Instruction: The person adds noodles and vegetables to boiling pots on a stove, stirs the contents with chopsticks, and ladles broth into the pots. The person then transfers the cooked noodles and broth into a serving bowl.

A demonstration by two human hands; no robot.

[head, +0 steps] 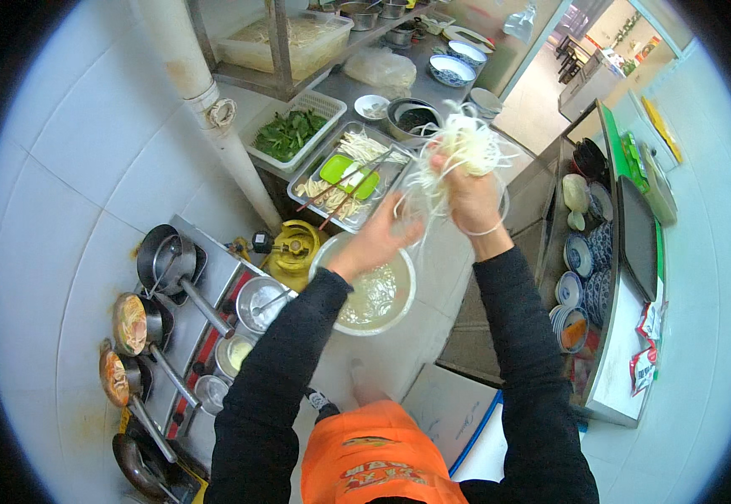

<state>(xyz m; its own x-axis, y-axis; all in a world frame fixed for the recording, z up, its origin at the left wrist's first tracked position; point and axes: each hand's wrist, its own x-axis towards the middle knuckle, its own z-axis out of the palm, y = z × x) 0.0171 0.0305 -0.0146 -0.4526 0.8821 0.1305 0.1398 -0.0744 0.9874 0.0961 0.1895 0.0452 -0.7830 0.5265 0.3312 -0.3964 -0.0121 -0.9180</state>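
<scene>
My right hand (474,196) grips a loose bundle of white noodles (476,148), raised at the upper middle of the head view. Long strands droop from the bundle, and some hang around the right wrist. My left hand (375,242) is blurred, with its fingers apart just left of the hanging strands; whether it touches them is unclear. Below the hands, a white basin (370,330) on the floor holds water. A clear tray (356,223) beyond it carries sliced ingredients, a green dish (372,186) and brown chopsticks (338,211).
Several pans, including one of noodles (131,324), sit on the stove (214,286) at left. A yellow gas cylinder (293,249) stands beside the basin. A white basket (334,113) holds leafy greens (290,133). Shelves at right hold blue-and-white bowls (578,255).
</scene>
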